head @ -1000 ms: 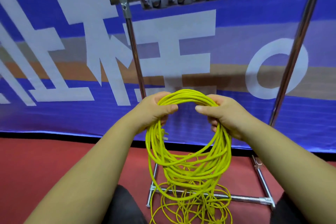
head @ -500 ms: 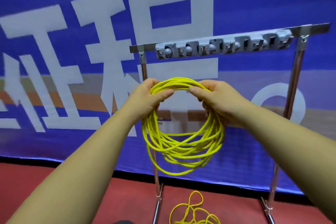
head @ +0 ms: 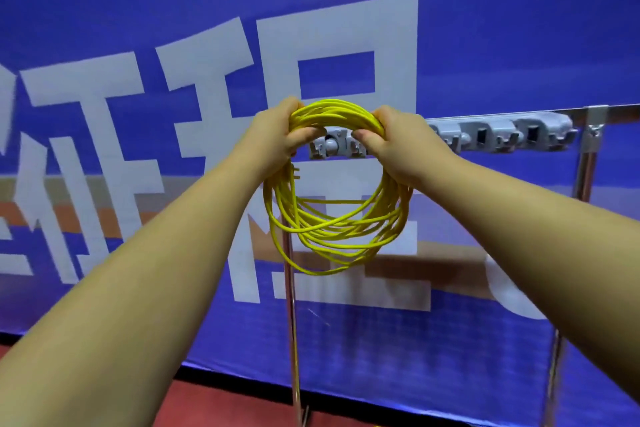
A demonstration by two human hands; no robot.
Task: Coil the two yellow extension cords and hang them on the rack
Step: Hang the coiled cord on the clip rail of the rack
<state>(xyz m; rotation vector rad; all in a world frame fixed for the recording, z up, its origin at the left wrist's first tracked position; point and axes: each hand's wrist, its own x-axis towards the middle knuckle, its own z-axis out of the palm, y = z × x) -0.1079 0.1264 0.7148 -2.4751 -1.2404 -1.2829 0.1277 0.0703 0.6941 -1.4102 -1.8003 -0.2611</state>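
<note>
Head view, the only one we have:

- Both arms are stretched forward and up. We hold one coiled yellow cord (head: 332, 229) by its top arc, in the air.
- Left hand (head: 273, 139): fingers curled round the top-left of the coil, thumb under the strands. Firm grip.
- Right hand (head: 405, 146): same on the top-right, thumb tucked under, fingers wrapped over the bundle.
- The coil is many loops, roughly round, hanging loose below both hands. The lowest strands sag out of the bundle. A short cord end (head: 296, 172) sticks out just under the left hand.
- The coil top sits in front of the left end of the grey hook bar (head: 498, 135) on the rack. We see a round knob and slots of the bar through the gap between our thumbs. We cannot tell whether cord and bar touch.
- The rest of the bar runs off to the right, to a bracket on the right post (head: 585, 177).
- The left post (head: 292, 322) drops behind the coil and down to the red floor (head: 242, 406).
- A blue banner (head: 485, 28) with large white characters fills the background, with motion blur at the edges.
</note>
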